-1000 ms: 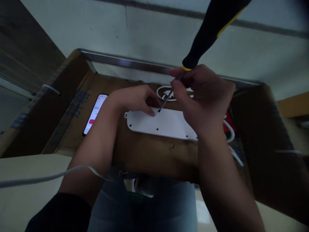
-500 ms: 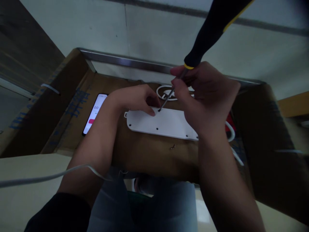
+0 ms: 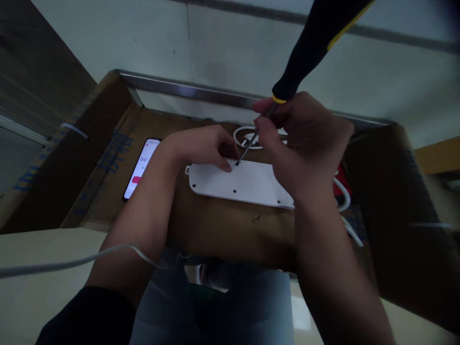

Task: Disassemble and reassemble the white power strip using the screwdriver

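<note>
A white power strip [image 3: 215,179] lies with its flat, screw-holed underside up on the cardboard. My left hand [image 3: 204,146] holds it at the far edge, thumb on top and the other fingers curled by that edge, partly hidden. Pinched in my right hand [image 3: 302,143] is the shaft of a black-and-yellow screwdriver [image 3: 302,60], tilted, its handle rising towards the upper right. Its tip sits at a hole near the strip's far edge, beside my left thumb. The strip's right end is hidden behind my right hand and forearm. Small screws [image 3: 258,218] lie in front of the strip.
A lit phone [image 3: 138,167] lies left, partly under my left forearm. White cable [image 3: 237,139] coils behind the strip, with more cable [image 3: 343,194] and something red [image 3: 343,179] at right. Cardboard walls [image 3: 395,206] rise at both sides; a metal rail [image 3: 187,90] runs along the back.
The screwdriver handle and my right hand have shifted very slightly left. The tip stays at the same hole, and my left hand keeps its place on the power strip.
</note>
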`<move>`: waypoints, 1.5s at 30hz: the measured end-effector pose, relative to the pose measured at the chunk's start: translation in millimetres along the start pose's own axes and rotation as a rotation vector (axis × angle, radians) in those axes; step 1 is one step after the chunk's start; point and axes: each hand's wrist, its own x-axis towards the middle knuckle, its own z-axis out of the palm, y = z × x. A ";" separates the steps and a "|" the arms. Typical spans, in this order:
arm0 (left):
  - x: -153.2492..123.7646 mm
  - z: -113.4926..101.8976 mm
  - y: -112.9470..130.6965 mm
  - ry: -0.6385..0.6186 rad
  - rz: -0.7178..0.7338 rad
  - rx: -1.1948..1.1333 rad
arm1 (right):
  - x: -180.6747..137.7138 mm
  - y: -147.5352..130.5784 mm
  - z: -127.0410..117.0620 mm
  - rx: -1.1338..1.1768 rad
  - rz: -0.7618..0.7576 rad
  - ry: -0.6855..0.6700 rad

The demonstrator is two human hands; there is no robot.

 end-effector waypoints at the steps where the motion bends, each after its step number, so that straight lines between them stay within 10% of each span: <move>1: -0.1 -0.1 0.1 -0.002 0.002 -0.002 | 0.1 0.3 -0.1 -0.004 -0.002 -0.003; 45: 0.2 -0.6 -2.6 -0.009 0.029 0.006 | -1.3 -1.7 1.2 -0.019 -0.004 0.011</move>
